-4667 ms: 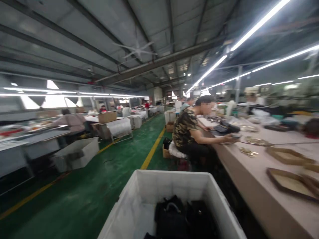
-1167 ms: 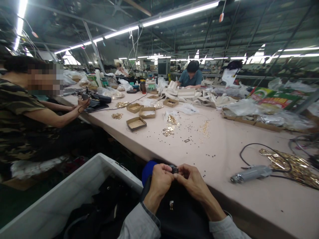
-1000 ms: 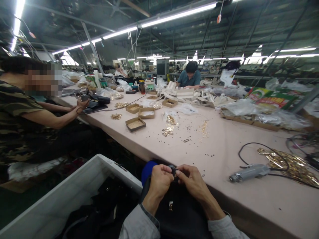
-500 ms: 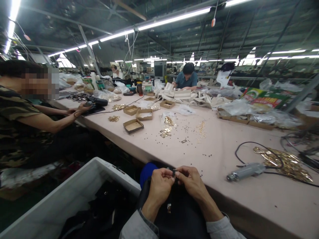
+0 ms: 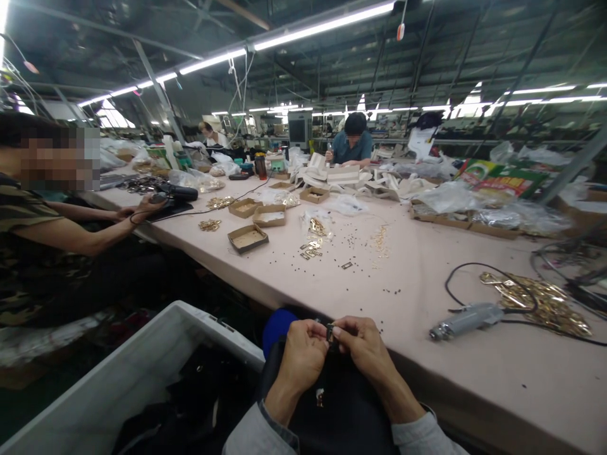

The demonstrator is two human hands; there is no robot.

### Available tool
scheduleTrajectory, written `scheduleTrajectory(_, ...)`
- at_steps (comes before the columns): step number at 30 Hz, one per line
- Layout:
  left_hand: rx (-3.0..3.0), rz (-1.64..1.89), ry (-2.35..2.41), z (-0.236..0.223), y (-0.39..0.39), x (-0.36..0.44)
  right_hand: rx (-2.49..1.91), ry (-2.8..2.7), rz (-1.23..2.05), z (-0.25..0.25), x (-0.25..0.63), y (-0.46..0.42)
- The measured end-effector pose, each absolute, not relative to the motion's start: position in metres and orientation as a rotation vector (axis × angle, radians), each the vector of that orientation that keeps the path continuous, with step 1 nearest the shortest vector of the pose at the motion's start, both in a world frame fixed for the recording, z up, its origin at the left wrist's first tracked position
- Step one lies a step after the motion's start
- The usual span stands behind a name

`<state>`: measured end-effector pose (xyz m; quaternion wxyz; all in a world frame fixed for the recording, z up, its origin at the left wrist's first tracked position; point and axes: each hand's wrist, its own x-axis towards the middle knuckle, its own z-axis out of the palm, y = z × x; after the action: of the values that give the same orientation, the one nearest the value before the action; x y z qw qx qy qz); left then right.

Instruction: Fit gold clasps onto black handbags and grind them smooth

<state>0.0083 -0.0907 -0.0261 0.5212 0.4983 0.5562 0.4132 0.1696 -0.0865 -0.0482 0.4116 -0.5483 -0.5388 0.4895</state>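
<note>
My left hand (image 5: 303, 354) and my right hand (image 5: 364, 344) meet over my lap, both with fingers pinched. Between the fingertips is a narrow black strap (image 5: 331, 332) with a small metallic glint; most of it is hidden by the fingers. Below my hands, a black leather bag (image 5: 353, 411) lies across my lap, and a small gold-coloured metal fitting (image 5: 319, 397) shows on it. On the table to the right rests a grey electric screwdriver (image 5: 467, 320) with a black cord, apart from both hands.
A white bin (image 5: 177, 316) with black bags stands at my left. The pink-covered table (image 5: 417, 297) bears gold-coloured metal pieces (image 5: 545, 303), scattered dark bits and shallow cardboard boxes (image 5: 248, 239). A co-worker in camouflage (image 5: 52, 227) sits left; another person (image 5: 351, 146) sits across.
From the aisle, my view has turned to the table, and both hands are now at the bag. Lately the fingers have shifted slightly on the strap; the scene drifts left.
</note>
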Motion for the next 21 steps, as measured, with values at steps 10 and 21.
scheduleTrajectory(10,1.136,1.007,1.387,-0.042,-0.082,0.014,-1.305,-1.572,1.171,-0.038,0.169,-0.096)
scheduleTrajectory(21,1.195,1.013,1.447,-0.041,-0.085,0.006,-1.420,-1.605,1.022,-0.035,0.157,-0.089)
